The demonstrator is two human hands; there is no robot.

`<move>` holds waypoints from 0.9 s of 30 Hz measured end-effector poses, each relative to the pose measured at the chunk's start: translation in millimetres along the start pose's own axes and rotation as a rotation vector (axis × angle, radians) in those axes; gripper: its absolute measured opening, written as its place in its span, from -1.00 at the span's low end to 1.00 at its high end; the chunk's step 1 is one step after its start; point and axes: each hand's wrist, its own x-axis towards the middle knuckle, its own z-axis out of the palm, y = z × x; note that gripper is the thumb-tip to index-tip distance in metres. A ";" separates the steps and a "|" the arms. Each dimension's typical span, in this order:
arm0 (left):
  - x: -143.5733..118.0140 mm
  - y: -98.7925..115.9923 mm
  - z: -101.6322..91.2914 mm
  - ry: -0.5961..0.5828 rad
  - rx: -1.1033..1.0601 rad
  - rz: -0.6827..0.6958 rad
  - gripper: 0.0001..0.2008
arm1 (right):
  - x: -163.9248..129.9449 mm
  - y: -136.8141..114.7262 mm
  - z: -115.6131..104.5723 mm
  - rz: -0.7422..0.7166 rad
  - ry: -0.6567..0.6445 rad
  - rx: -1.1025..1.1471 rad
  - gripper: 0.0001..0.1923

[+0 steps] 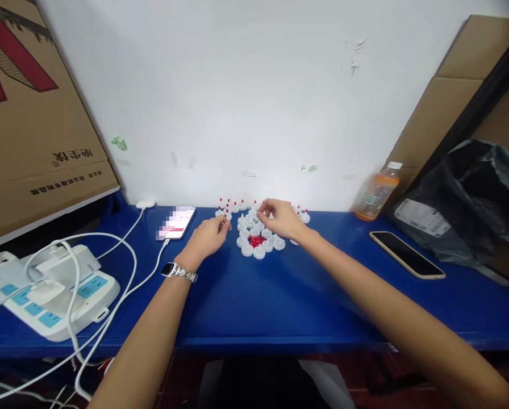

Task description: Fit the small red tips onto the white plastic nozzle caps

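White wall fills the background, and below it runs a blue table pushed right up against it. We have only the head view, so let's work across it.

Both of our hands are out at the far edge. Our left hand, with a wristwatch on the wrist, pinches one small white cap with a red tip between its fingertips, closed on it just left of the pile. Our right hand hovers over the cluster of white caps, fingers curled together on a small piece; we cannot tell exactly what it grips. The two hands sit near each other but apart.

Those caps lie in a loose ring near the wall, with a little heap of red tips in the middle. Behind them stands a row of finished caps with red tips, just beside the wall.

Off to the left, a phone lies plugged into a white cable, and a white power strip sits at the table's near-left corner. A cardboard box leans above it. On the right we see an orange drink bottle, a dark phone lying flat, and a black plastic bag in front of more cardboard.
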 end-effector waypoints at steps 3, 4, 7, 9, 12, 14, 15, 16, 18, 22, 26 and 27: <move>-1.6 -7.2 0.3 -0.069 0.025 -0.050 -0.72 | 38.7 -10.8 29.4 -0.023 -0.129 -0.089 -0.82; -1.7 -8.8 0.4 -0.095 0.034 -0.071 -0.72 | 50.7 -14.1 39.9 -0.010 -0.180 -0.130 -0.80; -1.6 -12.5 0.4 -0.153 0.052 -0.111 -0.74 | 79.2 -21.9 69.3 0.061 -0.286 -0.224 -0.77; -1.5 -13.9 0.4 -0.162 0.056 -0.116 -0.75 | 90.8 -24.3 84.7 0.101 -0.313 -0.240 -0.78; -1.9 -14.4 0.3 -0.150 0.060 -0.112 -0.75 | 98.4 -24.2 98.8 0.122 -0.320 -0.221 -0.81; -2.6 -13.4 0.0 -0.140 0.064 -0.108 -0.75 | 98.8 -23.0 100.9 0.123 -0.309 -0.195 -0.84; -3.1 -12.5 -0.3 -0.137 0.066 -0.106 -0.75 | 98.0 -22.3 99.6 0.119 -0.296 -0.179 -0.85; -3.6 -11.2 -0.7 -0.132 0.066 -0.102 -0.74 | 96.5 -21.7 96.8 0.113 -0.280 -0.163 -0.85; -4.5 -7.1 -1.7 -0.091 0.058 -0.079 -0.73 | 90.7 -20.4 87.0 0.094 -0.239 -0.134 -0.84; -5.6 7.8 -1.9 0.085 -0.024 0.011 -0.69 | 65.2 -18.2 54.5 0.009 -0.080 0.080 -0.87; -5.6 28.1 5.5 0.189 -0.134 0.100 -0.66 | 27.1 -17.1 20.5 -0.044 -0.061 0.280 -0.91; -5.3 32.6 8.6 0.196 -0.149 0.121 -0.66 | 18.1 -16.5 14.6 -0.050 -0.071 0.286 -0.91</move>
